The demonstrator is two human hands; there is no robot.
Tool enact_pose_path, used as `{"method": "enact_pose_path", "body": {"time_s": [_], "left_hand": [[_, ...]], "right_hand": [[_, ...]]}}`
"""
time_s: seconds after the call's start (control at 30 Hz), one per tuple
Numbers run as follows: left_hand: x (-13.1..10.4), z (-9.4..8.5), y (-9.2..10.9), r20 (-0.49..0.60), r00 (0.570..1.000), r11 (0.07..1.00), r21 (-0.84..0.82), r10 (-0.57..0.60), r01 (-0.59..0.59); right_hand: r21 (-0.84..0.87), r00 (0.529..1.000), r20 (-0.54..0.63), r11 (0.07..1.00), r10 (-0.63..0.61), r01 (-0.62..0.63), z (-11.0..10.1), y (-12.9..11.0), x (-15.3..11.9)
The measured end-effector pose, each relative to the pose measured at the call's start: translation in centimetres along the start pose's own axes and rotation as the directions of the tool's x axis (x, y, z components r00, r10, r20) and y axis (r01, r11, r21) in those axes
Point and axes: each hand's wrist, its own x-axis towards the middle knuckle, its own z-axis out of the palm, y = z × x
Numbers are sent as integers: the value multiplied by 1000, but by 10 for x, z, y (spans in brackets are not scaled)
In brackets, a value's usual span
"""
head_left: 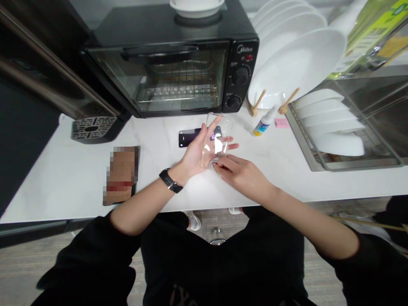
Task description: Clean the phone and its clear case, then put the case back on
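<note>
A clear phone case (219, 138) rests over the palm and fingers of my left hand (197, 153), which faces up and holds it. Two fingertips stick out past the case's right side. My right hand (236, 172) is at the case's lower end, its fingers pinched on a small white cloth (212, 162) that is mostly hidden. Under my left hand, a phone (188, 138) lies on the counter with its screen lit, partly covered by the hand and seen through the case. A small spray bottle (264, 123) stands to the right.
Behind the counter (270, 174) edge stands a black toaster oven (178, 76). White plates (296, 63) stand in a wooden rack at the right, near a pink block (281, 123). Bowls (331, 123) sit in a drainer over the sink. A blurred-out flat item (123, 174) lies left.
</note>
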Motion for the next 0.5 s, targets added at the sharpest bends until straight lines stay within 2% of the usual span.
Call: {"method": "enact_pose_path", "body": {"time_s": [0.2, 0.33, 0.5], "left_hand": [[2, -3, -2, 5, 1000, 1000, -4, -22, 22], [2, -4, -7, 4, 999, 999, -9, -51, 51], [5, -8, -9, 47, 991, 992, -2, -123, 123]], "right_hand": [[-150, 986, 39, 977, 162, -154, -9, 10, 0], [-170, 952, 34, 941, 303, -294, -12, 28, 11], [-171, 898, -34, 883, 438, -437, -9, 55, 25]]}}
